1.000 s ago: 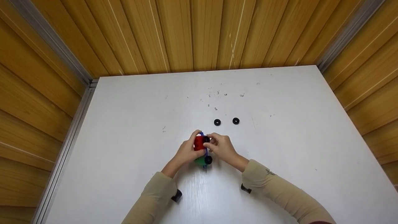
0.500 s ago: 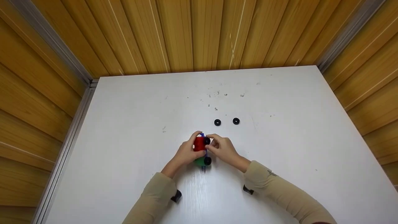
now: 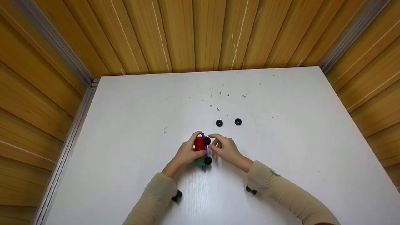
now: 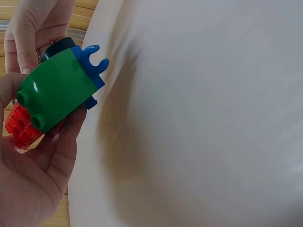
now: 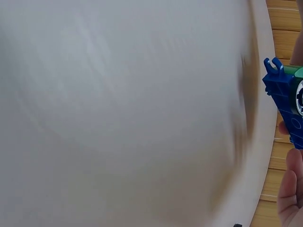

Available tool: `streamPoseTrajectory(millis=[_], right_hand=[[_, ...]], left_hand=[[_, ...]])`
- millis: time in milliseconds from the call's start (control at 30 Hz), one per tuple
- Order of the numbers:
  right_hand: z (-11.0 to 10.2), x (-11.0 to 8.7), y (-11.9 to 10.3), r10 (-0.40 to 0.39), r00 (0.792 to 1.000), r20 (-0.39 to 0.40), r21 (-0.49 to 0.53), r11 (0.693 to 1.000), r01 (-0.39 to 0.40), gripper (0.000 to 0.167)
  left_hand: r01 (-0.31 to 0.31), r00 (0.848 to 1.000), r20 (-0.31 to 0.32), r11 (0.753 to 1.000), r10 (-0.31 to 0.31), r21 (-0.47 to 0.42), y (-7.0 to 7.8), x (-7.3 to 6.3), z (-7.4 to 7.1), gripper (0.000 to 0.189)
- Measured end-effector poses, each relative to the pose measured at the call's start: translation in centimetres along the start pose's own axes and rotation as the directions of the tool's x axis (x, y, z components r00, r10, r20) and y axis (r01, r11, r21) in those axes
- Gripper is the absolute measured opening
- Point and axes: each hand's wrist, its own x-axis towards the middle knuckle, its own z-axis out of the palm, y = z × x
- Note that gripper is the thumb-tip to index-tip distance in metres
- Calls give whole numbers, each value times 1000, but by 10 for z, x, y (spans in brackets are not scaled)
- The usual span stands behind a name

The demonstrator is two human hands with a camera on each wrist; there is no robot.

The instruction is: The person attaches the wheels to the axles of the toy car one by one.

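Note:
My left hand (image 3: 186, 152) grips a toy car of building blocks around its sides. The car has a red studded brick (image 4: 21, 125), a green brick (image 4: 57, 90) and a blue chassis (image 5: 283, 97) with a hook-like fork at one end. Two black wheels show on the side toward the right hand: a far wheel (image 3: 207, 141) and a near wheel (image 3: 208, 160). My right hand (image 3: 227, 150) is beside the far wheel, its thumb and index fingertips spread right at the tyre's edge. The car's other side is hidden by the left hand.
Two loose black wheels, a left one (image 3: 219, 123) and a right one (image 3: 238, 122), lie on the white table (image 3: 125, 118) beyond the hands. Wood-patterned walls (image 3: 206, 34) stand along the table's back and sides. Black wrist devices show under both cuffs.
The right thumb and index finger have drawn back slightly from the far wheel, which now shows more fully. The left hand keeps its grip on the car almost unmoved.

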Motion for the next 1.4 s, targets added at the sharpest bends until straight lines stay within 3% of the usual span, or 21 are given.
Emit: streamPoseTrajectory(millis=[333, 667, 967, 1400], right_hand=[[-20, 10, 7, -21, 997, -80, -67, 998, 16, 29], [-41, 22, 24, 75, 983, -169, -113, 989, -95, 29], [-56, 29, 43, 166, 963, -210, -98, 977, -190, 31], [-67, 29, 66, 263, 935, -236, -121, 947, -297, 33]], left_hand=[[92, 996, -9, 996, -92, -21, -1, 0, -1, 70], [52, 998, -29, 998, -53, -38, -1, 1, -3, 73], [93, 995, -33, 994, -95, -56, 2, 1, -5, 79], [73, 996, -46, 996, -75, -57, 4, -2, -6, 77]])
